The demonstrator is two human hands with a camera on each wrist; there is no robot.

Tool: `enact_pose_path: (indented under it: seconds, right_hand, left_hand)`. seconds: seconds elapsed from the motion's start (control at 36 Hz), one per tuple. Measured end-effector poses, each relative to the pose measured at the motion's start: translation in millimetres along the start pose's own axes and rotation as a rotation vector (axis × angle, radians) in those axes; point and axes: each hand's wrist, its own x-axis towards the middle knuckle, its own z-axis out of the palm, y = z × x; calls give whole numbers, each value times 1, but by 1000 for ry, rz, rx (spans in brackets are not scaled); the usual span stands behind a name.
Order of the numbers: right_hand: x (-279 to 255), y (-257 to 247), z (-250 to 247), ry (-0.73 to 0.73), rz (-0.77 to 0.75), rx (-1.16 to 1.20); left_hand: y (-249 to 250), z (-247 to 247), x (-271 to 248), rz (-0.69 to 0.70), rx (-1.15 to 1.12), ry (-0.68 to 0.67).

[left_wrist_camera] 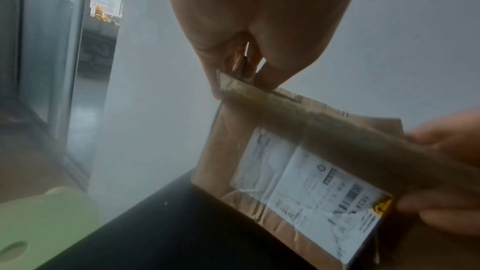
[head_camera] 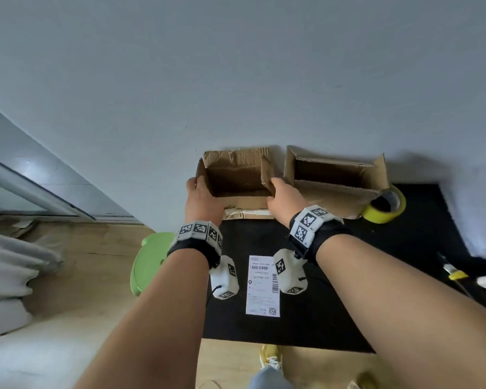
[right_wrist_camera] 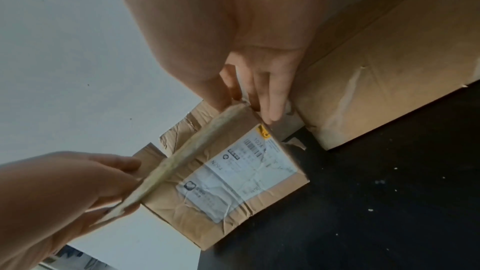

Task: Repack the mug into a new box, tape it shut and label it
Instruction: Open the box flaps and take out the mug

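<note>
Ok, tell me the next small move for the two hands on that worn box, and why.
Probably set the worn box aside, left of the mat. The left hand and right hand grip its opposite sides, its interior looks empty in the head view, and an old label is still stuck on its front. The larger open box beside it looks like the new one, though no mug is in view.

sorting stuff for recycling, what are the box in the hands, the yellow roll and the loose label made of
Box: brown corrugated cardboard, matte and creased; torn flap edges show the fluting. An old label is stuck on its side.
Yellow roll: looks like glossy plastic packing tape; the core material is unclear.
Loose label: white printed paper with barcodes, probably a smooth sticker sheet, lying flat on the black mat.
</note>
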Motion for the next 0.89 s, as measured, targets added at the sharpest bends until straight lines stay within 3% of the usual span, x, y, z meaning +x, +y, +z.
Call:
enact_pose_path:
  seconds: [0.25,0.42,0.53,0.64,0.72,0.89]
  right_hand:
    - [4,5,-8,115,-56,-15]
    - [-6,21,-31,271,-80,40]
    - [-14,42,-57,435,-59,68]
    - [-19,74,-83,545,8,19]
    - [-19,101,-97,506,139,-42]
    - [-15,139,-105,341,356,86]
  left_hand:
    - [9,9,18,55,55,-37]
    - [23,15,11,96,298,137]
    - [47,22,1,167,253,164]
    - [83,34,-10,308,167,94]
    - [109,48,-19,362,149,1]
    - [136,75,-29,224,147,-193]
